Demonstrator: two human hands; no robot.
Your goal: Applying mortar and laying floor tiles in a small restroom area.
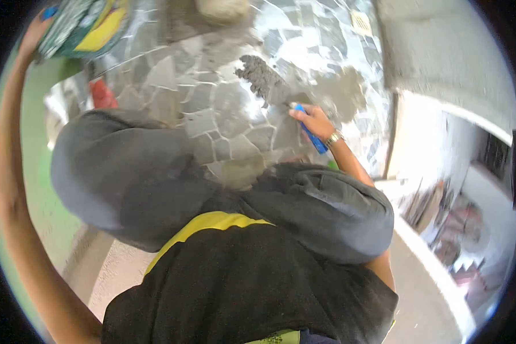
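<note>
My right hand [315,121] is closed around the blue handle of a trowel [312,135]. Its blade end is blurred and points at a heap of wet grey mortar [262,77] on the stone-patterned floor [228,109]. A wet smear of mortar [341,92] spreads to the right of the heap. At the upper left, my left arm stretches far out, and my left hand [33,34] is beside a green, yellow and white printed bag-like thing [94,31]. Something small and blue [49,12] shows at its fingers; blur and the picture's rim hide what they grip.
A rounded pale object [223,8] stands on a brown patch at the top. A small drain grate [361,23] lies by the right wall [441,46]. Red and white items [102,93] sit beyond my left knee. Clutter [461,223] lies past a white ledge at right.
</note>
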